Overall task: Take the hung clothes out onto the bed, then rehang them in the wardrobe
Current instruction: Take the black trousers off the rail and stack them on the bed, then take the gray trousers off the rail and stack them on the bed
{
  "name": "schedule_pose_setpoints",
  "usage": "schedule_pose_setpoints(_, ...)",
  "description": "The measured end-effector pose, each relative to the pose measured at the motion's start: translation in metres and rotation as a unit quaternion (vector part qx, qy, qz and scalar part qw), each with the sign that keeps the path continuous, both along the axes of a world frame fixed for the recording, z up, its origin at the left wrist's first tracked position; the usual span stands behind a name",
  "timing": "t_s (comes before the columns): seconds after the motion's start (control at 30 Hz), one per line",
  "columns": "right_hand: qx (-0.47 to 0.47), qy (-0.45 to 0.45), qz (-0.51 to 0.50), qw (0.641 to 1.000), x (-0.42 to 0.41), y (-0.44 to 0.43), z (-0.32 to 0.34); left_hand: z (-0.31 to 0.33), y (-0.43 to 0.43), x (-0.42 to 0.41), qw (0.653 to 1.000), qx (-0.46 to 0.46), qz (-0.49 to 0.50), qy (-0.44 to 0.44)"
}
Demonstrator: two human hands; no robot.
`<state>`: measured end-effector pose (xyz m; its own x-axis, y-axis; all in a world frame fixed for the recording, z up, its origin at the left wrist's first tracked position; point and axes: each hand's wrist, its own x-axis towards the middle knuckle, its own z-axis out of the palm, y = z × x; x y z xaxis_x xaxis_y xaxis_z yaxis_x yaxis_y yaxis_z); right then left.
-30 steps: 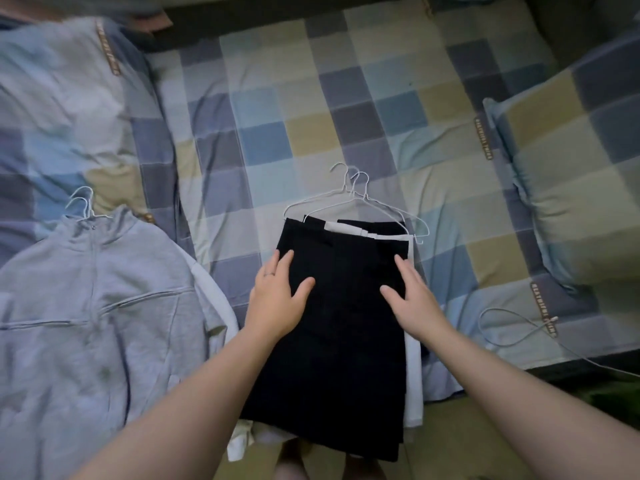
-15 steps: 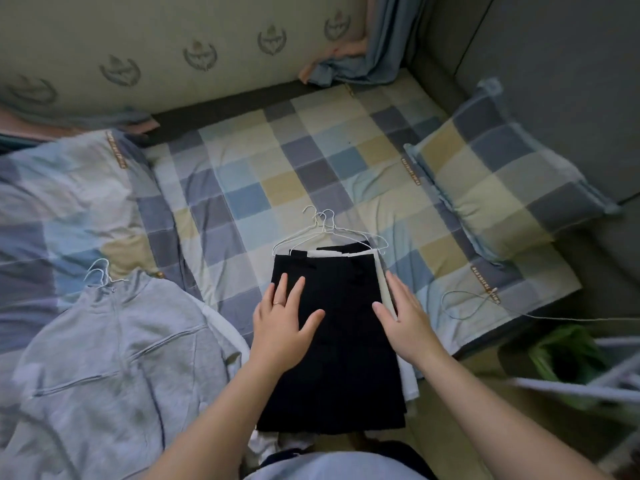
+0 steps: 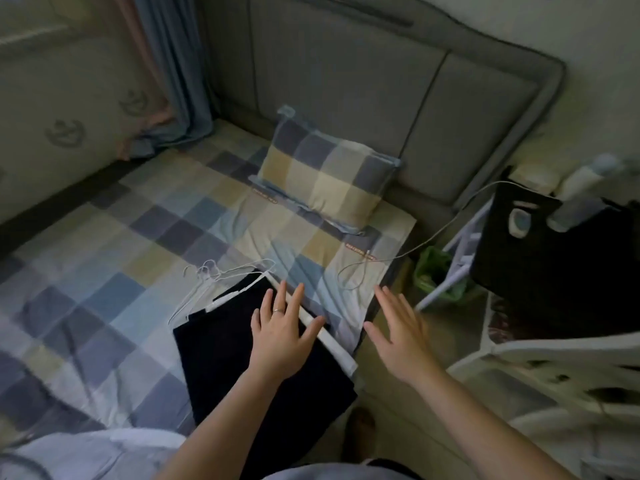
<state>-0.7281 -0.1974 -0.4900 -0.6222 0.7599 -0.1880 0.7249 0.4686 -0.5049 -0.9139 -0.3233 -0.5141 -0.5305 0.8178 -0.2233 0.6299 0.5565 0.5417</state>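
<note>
On a bed (image 3: 114,237) covered by a blue, grey and yellow checked sheet, clothes on hangers are laid out. Far to the left of the left grip (image 3: 281,336), at the lower edge of view, one pale grey garment (image 3: 86,452) shows in part. Just beyond and left of that grip's fingertips, thin white wire hangers (image 3: 204,282) lie bunched. At least two hooks can be counted; the rest are too fine to separate. One black garment (image 3: 225,362) is spread flat from the hangers back over the bed's near edge. The left grip lies palm-down on it, fingers straight and spread, a single ring (image 3: 278,310) on one finger. At its thumb, one white garment (image 3: 332,341) shows as a strip along the black one's right edge. The right grip (image 3: 398,337), fingers likewise straight and fanned, holds nothing and sits past the corner of the mattress; whether it touches anything cannot be told. Beyond both grips, one checked pillow (image 3: 325,181) leans on the grey headboard (image 3: 346,91). Two small orange-lettered labels (image 3: 360,249) show on the bedding, their writing too blurred to read. Ahead of the right grip, one white cable (image 3: 367,268) trails off the bed. Further right stand a green bag (image 3: 433,271) and a black bag (image 3: 554,265).
</note>
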Motion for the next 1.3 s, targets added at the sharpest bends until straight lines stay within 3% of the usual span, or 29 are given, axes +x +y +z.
schedule_pose_setpoints(0.33,0.084,0.017,-0.195,0.977,0.175,0.044,0.046,0.042,0.132,0.139,0.970,0.059,-0.223,0.081)
schedule_pose_setpoints(0.6,0.167,0.019,-0.336,0.927,0.388,0.075,0.090,0.095,0.256,0.356,0.902,0.151,-0.399,0.066)
schedule_pose_setpoints(0.8,0.242,0.013,-0.448,0.860,0.535,0.067,0.132,0.137,0.311,0.532,0.804,0.252,-0.536,0.049)
schedule_pose_setpoints(1.0,0.275,-0.067,-0.536,0.795,0.642,0.030,0.193,0.192,0.333,0.690,0.681,0.323,-0.657,0.007)
schedule_pose_setpoints(1.3,0.345,-0.189,-0.631,0.668,0.747,-0.023,0.317,0.313,0.325,0.895,0.515,0.438,-0.735,-0.048)
